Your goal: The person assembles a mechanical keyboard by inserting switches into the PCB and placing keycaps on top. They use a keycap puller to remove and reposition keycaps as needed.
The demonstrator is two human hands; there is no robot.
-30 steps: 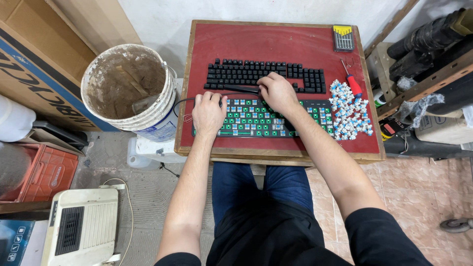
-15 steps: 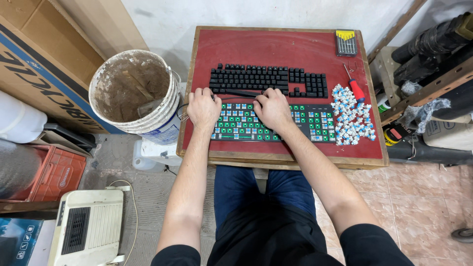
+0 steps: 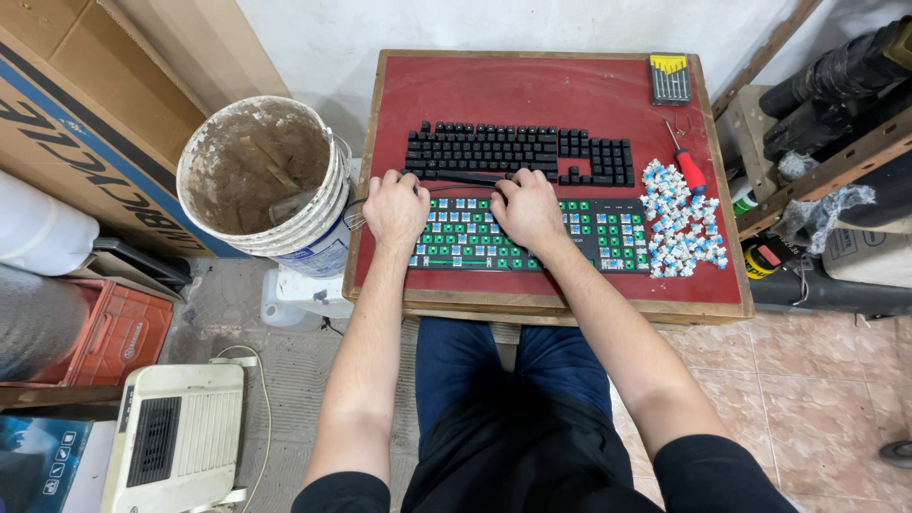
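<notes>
A stripped keyboard (image 3: 589, 233), its green board studded with blue switches, lies on the red table top (image 3: 532, 90) in front of me. My left hand (image 3: 396, 207) and my right hand (image 3: 528, 211) both rest on its left half, fingers curled over its far edge. Just beyond my fingertips lies a black keyboard (image 3: 518, 152) with its keycaps on, and a thin black cable runs between the two boards. A pile of loose blue-and-white switches (image 3: 679, 220) lies right of the stripped keyboard.
A red-handled screwdriver (image 3: 690, 169) and a small bit set (image 3: 671, 78) lie at the table's far right. A dirty white bucket (image 3: 261, 176) stands against the table's left side. Cardboard boxes (image 3: 85, 123), a red crate (image 3: 119, 332) and a white appliance (image 3: 176, 437) fill the floor at left.
My right hand has come back from the black keyboard onto the stripped one. My left hand has shifted slightly toward its far edge.
</notes>
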